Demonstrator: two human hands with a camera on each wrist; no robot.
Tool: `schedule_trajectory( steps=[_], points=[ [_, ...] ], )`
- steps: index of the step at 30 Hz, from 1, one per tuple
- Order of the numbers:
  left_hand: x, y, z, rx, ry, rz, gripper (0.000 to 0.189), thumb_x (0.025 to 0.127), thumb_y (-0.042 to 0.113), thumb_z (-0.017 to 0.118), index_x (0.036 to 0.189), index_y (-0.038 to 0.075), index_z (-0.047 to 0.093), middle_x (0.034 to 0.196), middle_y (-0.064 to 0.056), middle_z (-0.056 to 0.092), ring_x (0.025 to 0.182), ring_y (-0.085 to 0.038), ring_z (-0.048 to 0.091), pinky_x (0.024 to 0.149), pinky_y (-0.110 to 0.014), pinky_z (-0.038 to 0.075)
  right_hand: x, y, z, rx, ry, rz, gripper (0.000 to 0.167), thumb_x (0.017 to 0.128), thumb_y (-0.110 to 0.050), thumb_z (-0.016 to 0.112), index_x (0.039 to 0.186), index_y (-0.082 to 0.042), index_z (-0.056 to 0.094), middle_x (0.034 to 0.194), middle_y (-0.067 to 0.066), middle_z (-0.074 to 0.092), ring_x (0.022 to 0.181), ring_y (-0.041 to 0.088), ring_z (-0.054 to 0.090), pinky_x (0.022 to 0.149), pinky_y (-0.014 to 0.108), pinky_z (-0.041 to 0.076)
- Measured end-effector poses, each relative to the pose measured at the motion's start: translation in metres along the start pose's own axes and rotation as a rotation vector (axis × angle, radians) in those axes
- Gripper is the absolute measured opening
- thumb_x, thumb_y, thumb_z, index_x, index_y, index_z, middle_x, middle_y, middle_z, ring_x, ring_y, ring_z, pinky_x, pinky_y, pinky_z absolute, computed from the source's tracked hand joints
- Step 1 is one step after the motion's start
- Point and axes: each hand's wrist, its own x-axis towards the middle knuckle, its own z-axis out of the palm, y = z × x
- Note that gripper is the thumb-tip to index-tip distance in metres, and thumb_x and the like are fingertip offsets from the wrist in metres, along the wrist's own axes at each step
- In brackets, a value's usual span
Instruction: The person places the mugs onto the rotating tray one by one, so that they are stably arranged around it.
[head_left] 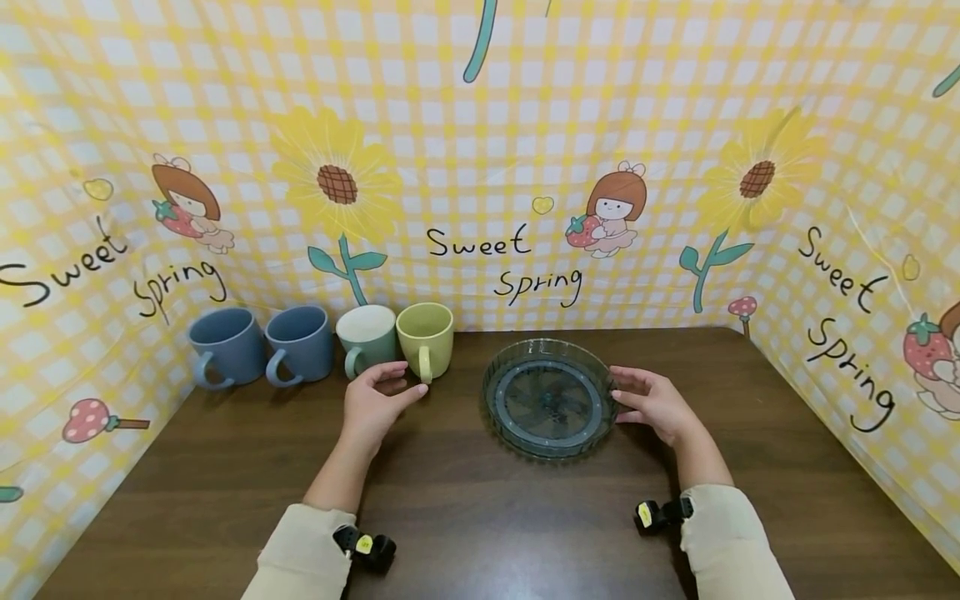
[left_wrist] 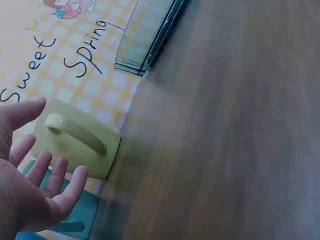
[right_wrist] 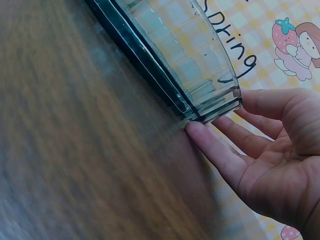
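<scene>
Hands well apart on my remote feed. Left hand (head_left: 378, 404) loosely spread, yellow-green mug (head_left: 433, 337) close by at its one o'clock; contact I can't tell. Right hand (head_left: 660, 406) unclenched, fingertips touching the clear dish (head_left: 551, 404) at its three o'clock. Dish rests on brown table (head_left: 495, 517), mug's four o'clock.

We saw a dark brown table (head_left: 450, 492) with a checked cloth (head_left: 487, 150), yellow and white, hanging behind it and along both sides. On the cloth we read "Sweet Spring" in black lettering (head_left: 538, 283), among printed sunflowers (head_left: 337, 185) and cartoon girls (head_left: 617, 200) holding strawberries (head_left: 583, 232). Pale light (head_left: 543, 546) shone on the table's near part.
</scene>
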Motion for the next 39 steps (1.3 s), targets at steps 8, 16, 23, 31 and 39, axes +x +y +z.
schedule_trajectory(
  steps=[8,16,23,31,39],
  points=[
    [0.006,-0.006,0.012,-0.020,0.048,-0.035,0.049,0.073,0.006,0.086,0.119,0.003,0.066,0.120,-0.017,0.060,0.111,-0.030,0.060,0.068,-0.015,0.052,0.000,0.000,0.002,-0.004,-0.014,0.006,0.056,0.099,-0.004,0.056,0.147,0.008,0.030,0.148,0.031,0.031,0.127,0.039,0.042,0.082,0.039,0.058],
    [0.007,-0.010,0.025,-0.054,0.090,-0.045,0.046,0.072,0.005,0.086,0.113,0.001,0.066,0.111,-0.016,0.063,0.104,-0.029,0.063,0.068,-0.014,0.053,0.001,-0.002,0.004,-0.016,-0.025,0.006,0.056,0.099,-0.005,0.056,0.148,0.006,0.031,0.147,0.031,0.032,0.128,0.042,0.041,0.083,0.040,0.058],
    [0.013,-0.017,0.036,-0.031,0.154,-0.008,0.042,0.071,0.006,0.087,0.108,0.000,0.067,0.105,-0.015,0.066,0.096,-0.027,0.065,0.067,-0.014,0.052,-0.001,-0.002,0.003,-0.014,-0.023,0.004,0.056,0.099,-0.005,0.056,0.148,0.006,0.031,0.148,0.031,0.031,0.129,0.042,0.040,0.082,0.039,0.059],
    [0.017,-0.019,0.041,0.038,0.207,0.025,0.028,0.075,0.007,0.084,0.100,0.001,0.074,0.094,-0.011,0.069,0.087,-0.021,0.062,0.068,-0.019,0.050,-0.002,-0.001,0.001,-0.014,-0.012,0.000,0.057,0.098,-0.006,0.058,0.147,0.006,0.032,0.147,0.030,0.034,0.128,0.039,0.041,0.082,0.039,0.059],
    [0.017,-0.021,0.036,-0.032,0.226,-0.016,0.027,0.074,0.002,0.083,0.100,-0.002,0.074,0.092,-0.011,0.067,0.085,-0.019,0.059,0.062,-0.015,0.051,-0.004,-0.003,0.001,-0.018,-0.026,-0.004,0.058,0.098,-0.007,0.058,0.148,0.007,0.030,0.147,0.031,0.032,0.129,0.041,0.039,0.084,0.040,0.058]
  ],
)
